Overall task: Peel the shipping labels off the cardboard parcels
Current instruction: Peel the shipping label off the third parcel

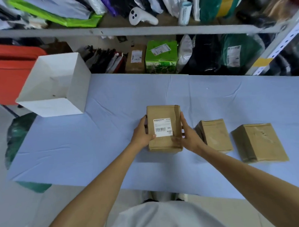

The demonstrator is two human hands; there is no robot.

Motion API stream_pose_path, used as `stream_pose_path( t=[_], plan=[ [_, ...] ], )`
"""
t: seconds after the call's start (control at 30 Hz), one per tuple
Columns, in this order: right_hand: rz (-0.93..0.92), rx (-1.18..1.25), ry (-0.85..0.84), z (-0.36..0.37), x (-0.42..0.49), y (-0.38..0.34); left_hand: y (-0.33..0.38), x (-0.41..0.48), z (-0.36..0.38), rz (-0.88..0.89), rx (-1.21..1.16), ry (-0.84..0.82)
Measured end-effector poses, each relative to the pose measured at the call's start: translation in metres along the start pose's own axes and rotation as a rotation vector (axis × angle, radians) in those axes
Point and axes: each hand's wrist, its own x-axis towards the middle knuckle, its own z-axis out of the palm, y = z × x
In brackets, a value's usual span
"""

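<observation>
- The counter [78, 142], draped in pale blue, carried three cardboard parcels.
- The white box [55, 86] sat open at its far left corner.
- The labelled parcel [163, 112] lay centre, two bare ones to its right.
- Left hand [142, 133] clasped its left edge, thumb touching the label [162, 127].
- Right hand [189, 135] pressed the right side; both grips closed on the parcel.

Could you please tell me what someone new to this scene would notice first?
Probably the cardboard parcel at the table's centre, held between the left hand and right hand, its white shipping label still on top. Two more parcels lie to its right, and an open white box sits at the far left corner.
</observation>
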Motion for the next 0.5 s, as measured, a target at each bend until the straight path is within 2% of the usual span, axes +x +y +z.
stream_pose_path(
  t=[0.2,0.5],
  plan=[
    [-0.084,0.108,0.070,-0.004,-0.014,0.017,-0.007,-0.011,0.014,0.086,-0.072,0.054],
    [-0.024,0.102,0.015,-0.008,-0.015,0.018,-0.018,-0.017,0.015,0.067,-0.135,0.062]
  ],
)
